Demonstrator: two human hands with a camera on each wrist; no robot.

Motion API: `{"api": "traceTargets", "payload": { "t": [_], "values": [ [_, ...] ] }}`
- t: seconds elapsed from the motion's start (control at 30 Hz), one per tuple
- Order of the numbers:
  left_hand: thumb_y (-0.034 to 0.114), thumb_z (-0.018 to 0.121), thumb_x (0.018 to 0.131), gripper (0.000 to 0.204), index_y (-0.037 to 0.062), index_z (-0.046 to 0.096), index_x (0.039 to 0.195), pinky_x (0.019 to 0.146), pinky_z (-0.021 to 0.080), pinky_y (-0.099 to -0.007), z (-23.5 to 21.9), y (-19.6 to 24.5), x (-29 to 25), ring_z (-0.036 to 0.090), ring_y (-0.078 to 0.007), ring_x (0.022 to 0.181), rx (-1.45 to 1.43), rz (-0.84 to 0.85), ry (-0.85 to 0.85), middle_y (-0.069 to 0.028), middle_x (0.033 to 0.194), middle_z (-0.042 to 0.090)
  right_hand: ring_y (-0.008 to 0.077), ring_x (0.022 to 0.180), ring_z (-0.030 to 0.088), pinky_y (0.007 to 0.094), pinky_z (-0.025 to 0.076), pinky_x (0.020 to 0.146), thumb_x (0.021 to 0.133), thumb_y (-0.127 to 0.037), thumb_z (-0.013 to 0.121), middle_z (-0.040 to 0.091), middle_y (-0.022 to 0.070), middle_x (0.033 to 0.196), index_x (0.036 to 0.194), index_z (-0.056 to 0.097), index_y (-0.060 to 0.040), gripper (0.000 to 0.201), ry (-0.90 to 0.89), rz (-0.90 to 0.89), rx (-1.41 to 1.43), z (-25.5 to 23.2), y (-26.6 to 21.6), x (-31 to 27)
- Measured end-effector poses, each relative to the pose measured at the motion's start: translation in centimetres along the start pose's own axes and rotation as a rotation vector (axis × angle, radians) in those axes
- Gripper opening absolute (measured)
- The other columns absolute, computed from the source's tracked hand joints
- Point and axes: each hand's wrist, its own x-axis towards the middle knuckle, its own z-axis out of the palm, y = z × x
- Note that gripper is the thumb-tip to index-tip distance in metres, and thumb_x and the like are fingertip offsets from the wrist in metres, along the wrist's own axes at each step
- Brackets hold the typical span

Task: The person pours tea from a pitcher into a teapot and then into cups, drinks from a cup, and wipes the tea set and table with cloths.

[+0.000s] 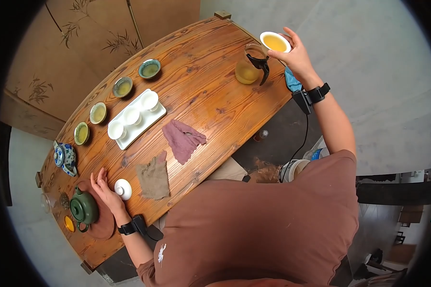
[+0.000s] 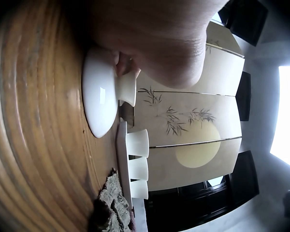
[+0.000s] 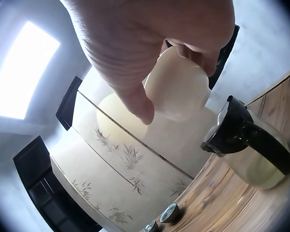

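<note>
Right hand, one o'clock: pinches white gaiwan bowl; slipping rim grip could spill tea outside glass pitcher. Left hand, eight o'clock: relaxed, grasping nothing.

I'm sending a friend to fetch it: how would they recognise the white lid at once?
On the wooden table, go to the end with the green teapot. There the white lid lies between the person's left hand and a brown cloth. Unlike the three white cups nearby, it is low, round and wide, with a knob on top.
</note>
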Motion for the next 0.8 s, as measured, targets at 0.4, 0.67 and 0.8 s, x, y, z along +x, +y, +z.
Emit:
{"api": "traceTargets", "payload": {
  "t": [0.4,0.67,0.8],
  "values": [
    [0.031,0.036,0.116,0.053,-0.0023,0.029,0.157,0.12,0.038,-0.042,0.1,0.2,-0.1,0.054,-0.029,0.134,0.0,-0.004,0.001,-0.0216,0.141,0.059,0.0273,0.136,0.056,0.0379,0.048,0.114,0.073,-0.021,0.097,0.051,0.0197,0.151,0.16,0.03,0.003,0.113,0.003,0.014,-0.051,0.1,1.5,1.2],
    [0.032,0.037,0.116,0.054,-0.002,0.028,0.157,0.119,0.037,-0.042,-0.1,-0.1,0.0,0.054,-0.0285,0.134,-0.008,-0.006,-0.001,-0.0202,0.141,0.059,0.027,0.135,0.057,0.0374,0.05,0.112,0.073,-0.022,0.096,0.053,0.0187,0.15,0.159,0.033,0.0015,0.109,0.001,-0.01,-0.165,0.3,1.6,1.7],
    [0.031,0.037,0.116,0.053,-0.0019,0.029,0.156,0.119,0.039,-0.0411,0.0,0.2,-0.1,0.055,-0.0285,0.133,0.003,-0.006,0.002,-0.0209,0.14,0.06,0.0273,0.134,0.058,0.0377,0.05,0.112,0.073,-0.023,0.096,0.053,0.0185,0.149,0.159,0.035,0.0001,0.108,-0.006,-0.024,-0.256,0.5,1.2,1.6]
  ]
}}
